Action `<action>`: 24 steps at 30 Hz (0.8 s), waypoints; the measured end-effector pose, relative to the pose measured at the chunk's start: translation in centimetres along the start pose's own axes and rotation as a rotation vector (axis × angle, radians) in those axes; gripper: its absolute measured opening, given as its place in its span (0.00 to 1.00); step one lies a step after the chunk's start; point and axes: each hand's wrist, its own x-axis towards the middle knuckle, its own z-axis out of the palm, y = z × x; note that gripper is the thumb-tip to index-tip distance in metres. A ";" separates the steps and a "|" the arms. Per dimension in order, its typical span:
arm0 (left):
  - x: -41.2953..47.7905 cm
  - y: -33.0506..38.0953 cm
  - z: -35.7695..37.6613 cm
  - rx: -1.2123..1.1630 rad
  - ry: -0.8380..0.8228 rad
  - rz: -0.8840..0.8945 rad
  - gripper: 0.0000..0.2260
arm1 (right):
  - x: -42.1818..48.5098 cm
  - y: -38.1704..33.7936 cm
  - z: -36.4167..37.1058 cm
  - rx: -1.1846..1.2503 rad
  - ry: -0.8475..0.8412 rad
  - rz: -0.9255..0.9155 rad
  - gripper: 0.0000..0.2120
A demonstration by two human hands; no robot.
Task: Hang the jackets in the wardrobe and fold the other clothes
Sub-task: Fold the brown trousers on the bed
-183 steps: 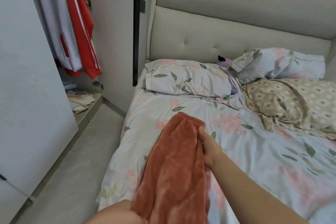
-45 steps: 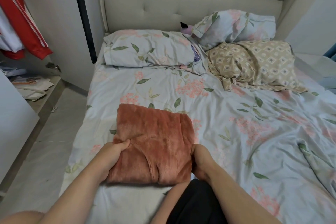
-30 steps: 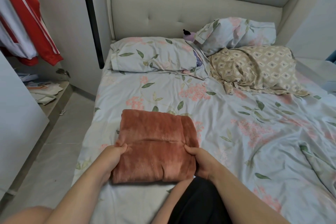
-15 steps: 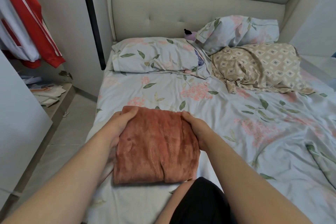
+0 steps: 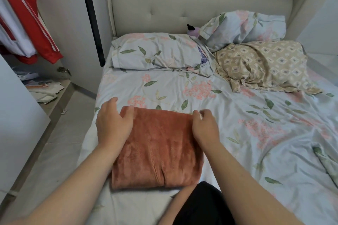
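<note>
A rust-orange fleece garment (image 5: 159, 148) lies folded into a rectangle near the front left of the bed (image 5: 237, 115). My left hand (image 5: 113, 122) lies on its far left corner with fingers spread and relaxed. My right hand (image 5: 204, 126) rests on its far right corner, fingers loosely bent over the edge. A red and white jacket (image 5: 27, 23) hangs in the open wardrobe (image 5: 18, 115) at the left.
Two floral pillows (image 5: 155, 51) and a beige patterned cloth (image 5: 261, 65) lie at the headboard, with a small purple toy (image 5: 193, 31) between them. Papers (image 5: 43, 87) sit on the wardrobe floor. A strip of floor (image 5: 60, 142) runs between wardrobe and bed.
The garment went from a long strip to a folded rectangle. My hands slid from its near corners up to its far corners and now rest there with looser fingers.
</note>
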 end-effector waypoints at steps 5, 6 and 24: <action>-7.1 0.0 -0.6 0.316 -0.218 0.560 0.28 | -6.2 0.0 2.3 -0.367 -0.092 -0.675 0.26; -7.5 -0.2 -0.6 0.389 -0.297 0.539 0.30 | -6.7 0.5 2.7 -0.444 -0.160 -0.663 0.28; -4.8 -4.2 5.9 0.449 -0.455 0.310 0.33 | -2.9 3.3 6.2 -0.526 -0.382 -0.513 0.31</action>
